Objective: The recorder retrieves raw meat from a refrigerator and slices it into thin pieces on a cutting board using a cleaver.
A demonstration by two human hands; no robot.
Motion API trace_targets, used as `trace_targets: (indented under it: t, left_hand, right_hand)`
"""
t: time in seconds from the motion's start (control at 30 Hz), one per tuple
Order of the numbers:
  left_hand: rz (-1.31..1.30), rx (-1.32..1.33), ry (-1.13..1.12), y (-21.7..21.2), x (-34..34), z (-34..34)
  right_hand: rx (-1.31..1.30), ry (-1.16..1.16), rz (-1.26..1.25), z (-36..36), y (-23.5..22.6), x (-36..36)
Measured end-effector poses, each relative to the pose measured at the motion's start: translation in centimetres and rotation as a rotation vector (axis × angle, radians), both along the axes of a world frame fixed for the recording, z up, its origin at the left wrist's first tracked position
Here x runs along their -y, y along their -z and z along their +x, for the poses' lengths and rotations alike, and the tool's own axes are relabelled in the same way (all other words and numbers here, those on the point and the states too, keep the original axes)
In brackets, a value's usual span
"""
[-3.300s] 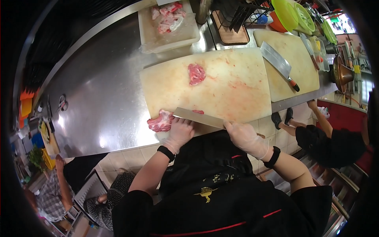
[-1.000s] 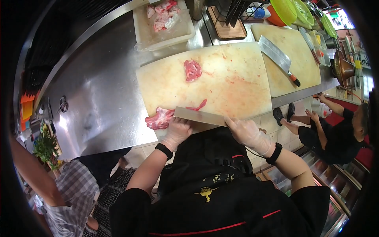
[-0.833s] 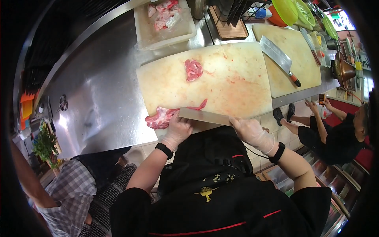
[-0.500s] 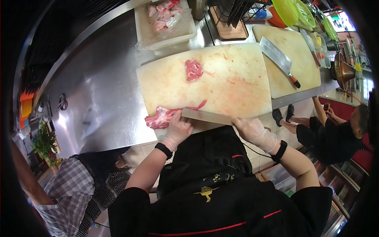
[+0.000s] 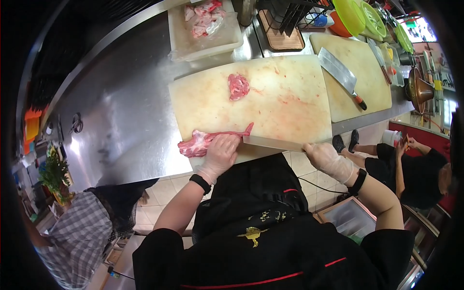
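A long piece of raw red meat (image 5: 194,145) with pale fat lies along the near left edge of a large pale cutting board (image 5: 285,77). Gloved in clear plastic, my left hand (image 5: 222,153) presses on its right part, fingers bent over it. A thin strip of the meat stretches right past my fingertips and curls upward at its end. My right hand (image 5: 325,158), also gloved, is wrapped round the handle of a knife (image 5: 273,143). The blade points left, its tip close beside my left fingers and the strip. Farther back on the board sits a small slice of meat (image 5: 239,87).
Behind the board stands a white tub (image 5: 208,50) of fatty meat pieces. A cleaver (image 5: 338,72) rests on a second cutting board (image 5: 369,99) at the right. A wooden stand (image 5: 280,36) with a black rack is at the back. Other people are at far left and right.
My right hand has drawn the knife to the right, away from the meat's middle. My left hand has shifted slightly right on the meat, and the strip's end now curls up more.
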State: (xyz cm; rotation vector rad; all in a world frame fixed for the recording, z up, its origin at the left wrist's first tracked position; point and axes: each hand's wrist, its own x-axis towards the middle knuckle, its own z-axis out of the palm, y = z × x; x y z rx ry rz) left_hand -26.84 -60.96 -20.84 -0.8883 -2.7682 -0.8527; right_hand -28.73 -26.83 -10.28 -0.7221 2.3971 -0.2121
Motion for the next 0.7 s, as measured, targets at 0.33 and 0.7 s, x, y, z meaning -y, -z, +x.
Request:
trace_targets:
  t: [0.33, 0.7]
  left_hand:
    - [0.060, -0.021, -0.002, 0.2, -0.1, -0.3]
    - [0.039, 0.004, 0.017, -0.2, -0.1, -0.3]
  right_hand:
    - [0.011, -0.001, 0.044, -0.2, 0.6, -1.6]
    - [0.109, 0.312, -0.141, -3.0, -0.1, 0.7]
